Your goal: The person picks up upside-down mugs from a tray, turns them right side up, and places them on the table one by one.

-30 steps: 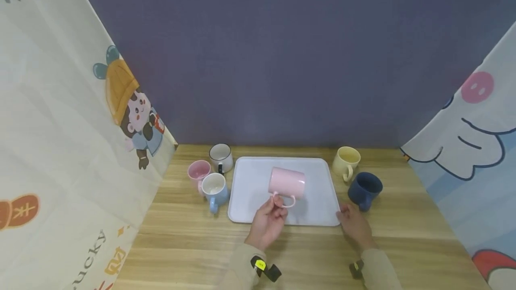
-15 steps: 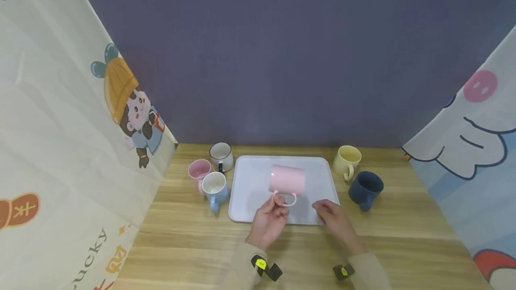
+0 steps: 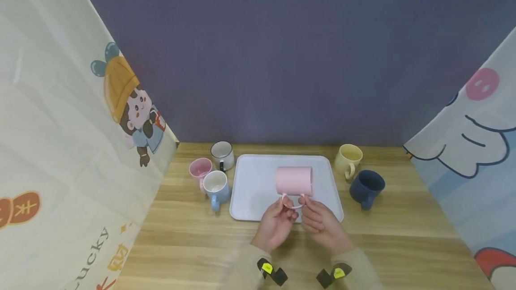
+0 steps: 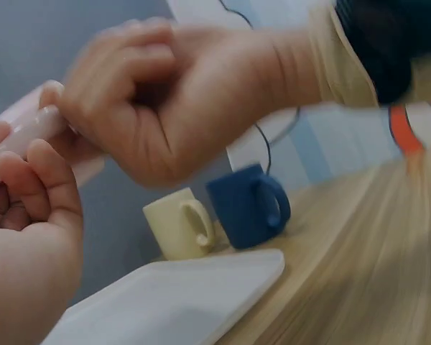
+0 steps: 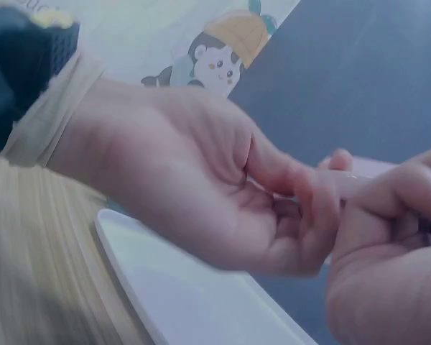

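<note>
A pink mug (image 3: 294, 181) lies sideways in the air over the white tray (image 3: 250, 211), its handle toward me. My left hand (image 3: 276, 225) pinches the left end of that handle between thumb and fingers. At the handle's right end, my right hand (image 3: 324, 226) pinches it too, fingers curled in. The left wrist view shows my left hand (image 4: 36, 251) low at the left with the right hand (image 4: 165, 100) meeting it at the mug. Most of the mug is hidden behind fingers in the right wrist view.
Left of the tray stand a white mug (image 3: 222, 155), a darker pink mug (image 3: 200, 167) and a light blue mug (image 3: 216, 182). On the right are a yellow mug (image 3: 347, 159) and a navy mug (image 3: 366, 187). A dark wall (image 3: 290, 57) closes the back.
My right hand has come left from the tray's right front corner and taken hold of the pink mug's handle. The mug has shifted slightly right and levelled out in my left hand.
</note>
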{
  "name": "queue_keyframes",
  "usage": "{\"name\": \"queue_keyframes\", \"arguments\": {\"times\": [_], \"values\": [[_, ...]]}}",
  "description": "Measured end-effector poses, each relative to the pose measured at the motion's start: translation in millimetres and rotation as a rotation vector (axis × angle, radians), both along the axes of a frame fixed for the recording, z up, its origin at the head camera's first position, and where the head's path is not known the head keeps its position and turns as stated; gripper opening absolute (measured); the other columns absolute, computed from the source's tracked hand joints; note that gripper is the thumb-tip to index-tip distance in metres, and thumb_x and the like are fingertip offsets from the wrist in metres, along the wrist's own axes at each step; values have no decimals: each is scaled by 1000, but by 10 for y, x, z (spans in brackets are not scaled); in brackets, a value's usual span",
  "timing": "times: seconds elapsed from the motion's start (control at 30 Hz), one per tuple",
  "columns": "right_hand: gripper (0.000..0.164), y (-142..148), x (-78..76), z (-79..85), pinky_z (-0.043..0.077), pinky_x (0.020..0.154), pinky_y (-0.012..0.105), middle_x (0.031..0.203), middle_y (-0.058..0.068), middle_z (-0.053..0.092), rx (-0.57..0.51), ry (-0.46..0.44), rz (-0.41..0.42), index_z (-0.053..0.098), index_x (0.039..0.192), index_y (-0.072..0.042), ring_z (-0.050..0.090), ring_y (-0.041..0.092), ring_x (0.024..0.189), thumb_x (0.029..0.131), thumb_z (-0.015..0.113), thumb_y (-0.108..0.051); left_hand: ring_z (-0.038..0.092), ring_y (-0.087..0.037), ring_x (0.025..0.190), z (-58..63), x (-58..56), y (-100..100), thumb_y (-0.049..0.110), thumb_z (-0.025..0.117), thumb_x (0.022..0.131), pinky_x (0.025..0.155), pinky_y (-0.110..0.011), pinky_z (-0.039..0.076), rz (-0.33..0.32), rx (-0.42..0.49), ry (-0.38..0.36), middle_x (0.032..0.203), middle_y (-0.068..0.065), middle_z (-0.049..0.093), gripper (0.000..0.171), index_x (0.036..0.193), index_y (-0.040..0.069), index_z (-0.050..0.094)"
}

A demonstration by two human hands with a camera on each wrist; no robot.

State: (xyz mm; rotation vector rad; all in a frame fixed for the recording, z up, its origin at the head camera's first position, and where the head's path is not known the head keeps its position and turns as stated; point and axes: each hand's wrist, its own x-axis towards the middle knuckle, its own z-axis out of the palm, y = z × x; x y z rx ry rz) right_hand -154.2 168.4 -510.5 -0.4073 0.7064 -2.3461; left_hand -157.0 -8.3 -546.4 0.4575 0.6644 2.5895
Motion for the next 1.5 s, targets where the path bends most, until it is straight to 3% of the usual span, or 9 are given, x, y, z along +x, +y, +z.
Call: {"name": "queue_keyframes", "arguments": {"times": [0.13, 0.27, 0.53, 0.67, 0.83, 0.97, 1.17, 1.3, 1.5], "values": [[47, -23, 8, 12, 12, 47, 20, 62, -8, 31, -59, 69, 14, 55, 105, -12, 16, 8, 50, 114, 11, -25, 51, -2, 81, -38, -6, 57, 25, 31, 113, 80, -21, 45, 71, -219, -71, 95, 14, 65, 37, 97, 24, 65], [48, -22, 16, -17, 9, 45, 25, 58, -4, 25, -10, 165, -50, 53, 97, -14, 15, 11, 47, 114, 8, -24, 49, -4, 72, -69, -10, 118, 28, 43, 110, 73, -22, 46, 145, -444, -111, 92, 11, 67, 30, 96, 20, 69], [42, 65, 67, -121, 5, 42, 36, 48, 6, 17, 365, 283, -265, 41, 80, -18, 8, 24, 43, 115, 18, -25, 51, -7, 64, -113, 39, 90, 16, 59, 101, 63, -20, 47, 266, -796, -157, 89, -1, 71, 28, 113, -7, 69], [45, 181, 105, -149, 5, 40, 36, 47, 8, 16, 640, 295, -430, 32, 74, -11, 9, 25, 43, 114, 30, -31, 58, -12, 66, -146, -3, -148, 9, 61, 97, 57, -20, 46, 439, -1075, -30, 86, -9, 74, 18, 105, -4, 71], [54, 388, 118, -138, 15, 37, 27, 46, -6, 30, 1034, 318, -595, 29, 72, 0, 24, 7, 39, 113, 31, -36, 63, -13, 69, -162, -93, -591, 5, 68, 89, 61, -25, 49, 740, -1516, 185, 82, -3, 74, 7, 91, 10, 74], [55, 580, 123, -148, 21, 38, 22, 45, -9, 34, 1184, 269, -667, 33, 70, -3, 29, 3, 40, 113, 29, -38, 63, -23, 79, -192, -103, -851, 6, 73, 84, 72, -38, 51, 889, -1736, 252, 88, -7, 69, 7, 91, 9, 72], [51, 816, 103, -224, 20, 37, 35, 46, -9, 37, 1154, 238, -760, 38, 70, -7, 32, 1, 40, 114, 30, -32, 54, -41, 106, -232, -22, -1019, 7, 80, 79, 89, -53, 48, 843, -1837, 244, 112, -22, 59, 24, 98, 3, 67], [50, 960, 105, -267, 22, 39, 36, 49, -10, 38, 1180, 218, -770, 42, 72, -8, 35, 2, 41, 114, 29, -32, 49, -40, 109, -276, -11, -1049, 8, 86, 74, 91, -53, 46, 794, -1859, 241, 116, -23, 55, 32, 100, 2, 67], [49, 1102, 112, -305, 27, 42, 34, 54, -11, 40, 1201, 125, -761, 49, 76, -13, 38, 3, 46, 112, 31, -39, 48, -38, 105, -320, -27, -1072, 6, 86, 70, 92, -51, 45, 766, -1886, 266, 116, -22, 55, 25, 86, 2, 67]]}}
